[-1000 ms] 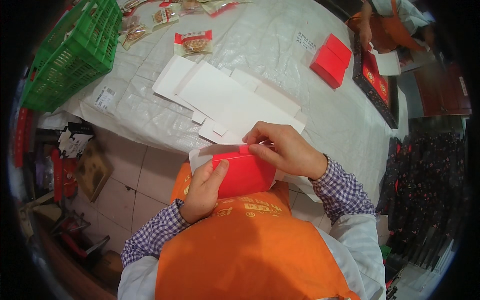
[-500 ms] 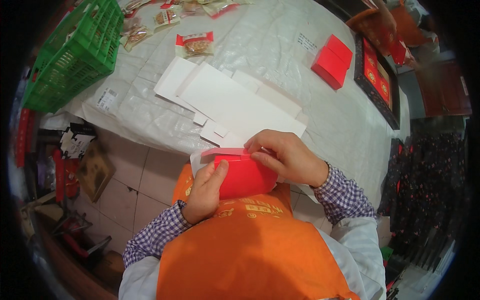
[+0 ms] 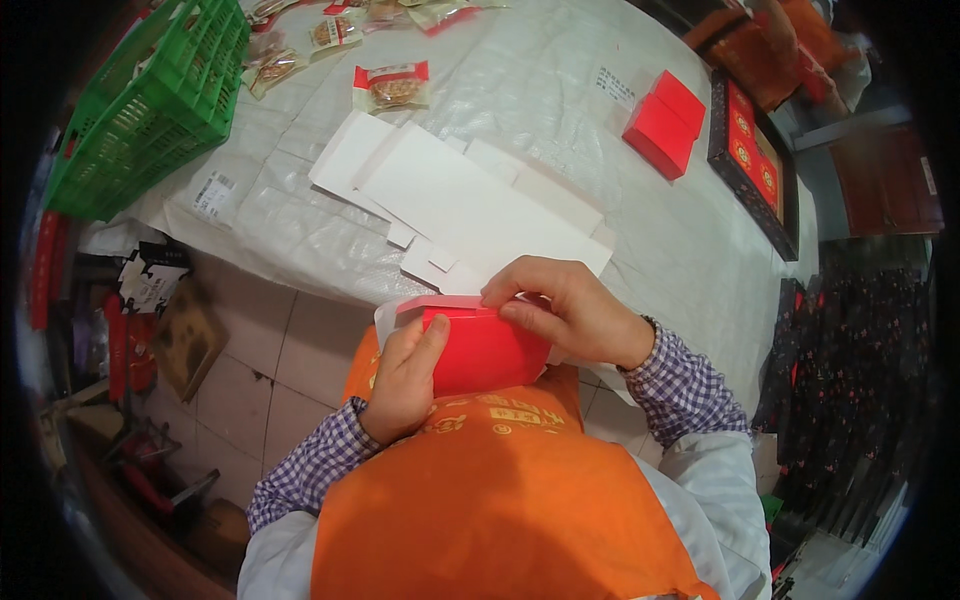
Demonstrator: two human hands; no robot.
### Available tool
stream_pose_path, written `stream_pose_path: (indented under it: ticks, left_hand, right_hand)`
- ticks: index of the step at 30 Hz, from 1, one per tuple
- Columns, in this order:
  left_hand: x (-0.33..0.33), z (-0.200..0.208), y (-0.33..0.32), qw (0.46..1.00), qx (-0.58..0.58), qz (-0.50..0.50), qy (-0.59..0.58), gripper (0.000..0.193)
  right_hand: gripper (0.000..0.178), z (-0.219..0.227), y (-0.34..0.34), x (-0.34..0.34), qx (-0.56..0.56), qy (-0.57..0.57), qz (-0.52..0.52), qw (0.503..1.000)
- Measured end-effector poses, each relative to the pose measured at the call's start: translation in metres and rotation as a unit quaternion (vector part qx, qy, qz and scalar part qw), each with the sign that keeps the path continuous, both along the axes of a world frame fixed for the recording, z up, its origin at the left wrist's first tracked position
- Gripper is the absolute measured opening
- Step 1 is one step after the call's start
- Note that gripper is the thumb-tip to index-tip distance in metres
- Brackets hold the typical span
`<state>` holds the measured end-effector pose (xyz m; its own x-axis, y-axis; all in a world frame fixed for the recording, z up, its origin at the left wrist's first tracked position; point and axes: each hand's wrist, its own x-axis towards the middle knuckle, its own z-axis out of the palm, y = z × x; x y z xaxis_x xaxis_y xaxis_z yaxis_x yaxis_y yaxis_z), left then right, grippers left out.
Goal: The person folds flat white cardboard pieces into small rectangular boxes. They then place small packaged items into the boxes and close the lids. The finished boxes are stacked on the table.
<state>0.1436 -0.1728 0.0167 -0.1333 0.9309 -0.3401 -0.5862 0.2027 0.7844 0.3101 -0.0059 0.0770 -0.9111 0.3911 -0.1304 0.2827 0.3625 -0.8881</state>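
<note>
A red cardboard box [image 3: 490,352], partly folded, is held in front of my orange apron at the near table edge. My left hand [image 3: 408,375] grips its left end, thumb lying on the red face and the other fingers hidden behind. At the top edge, my right hand [image 3: 560,312] pinches the box's flap between thumb and fingers. Just beyond the hands, flat white box blanks [image 3: 480,205] lie overlapped on the covered table. Farther right on the table rest folded red boxes [image 3: 664,124].
A green plastic crate [image 3: 150,120] stands at the far left, near several wrapped pastries [image 3: 392,86]. At the right edge sits a black-framed gift box [image 3: 752,165] with red packs inside. Another person's arm [image 3: 778,40] shows beyond it. Dark patterned boxes [image 3: 850,370] are stacked at right.
Both hands and the red box have shifted very slightly left. The right hand still pinches the flap. The other person's arm at the upper right has moved.
</note>
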Motion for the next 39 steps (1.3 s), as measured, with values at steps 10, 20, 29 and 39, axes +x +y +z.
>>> stream_pose_path:
  ticks: [10,20,29,39]
  left_hand:
    - [-0.005,0.001,0.001,0.999,-0.020,-0.023,0.010,0.038]
    - [-0.010,-0.006,0.000,0.995,-0.019,-0.059,0.075,0.033]
    - [-0.011,-0.002,0.002,0.992,0.014,-0.080,0.099,0.033]
    - [-0.034,0.055,0.057,0.855,0.126,0.144,0.482,0.021]
  right_hand:
    - [0.014,-0.003,-0.002,0.002,-0.040,0.006,-0.008,0.999]
    - [0.020,0.006,-0.007,0.013,0.021,0.004,0.026,0.999]
    - [0.030,0.006,-0.013,0.022,-0.008,-0.017,0.024,1.000]
    - [0.064,0.018,0.016,0.008,-0.025,0.007,-0.066,0.997]
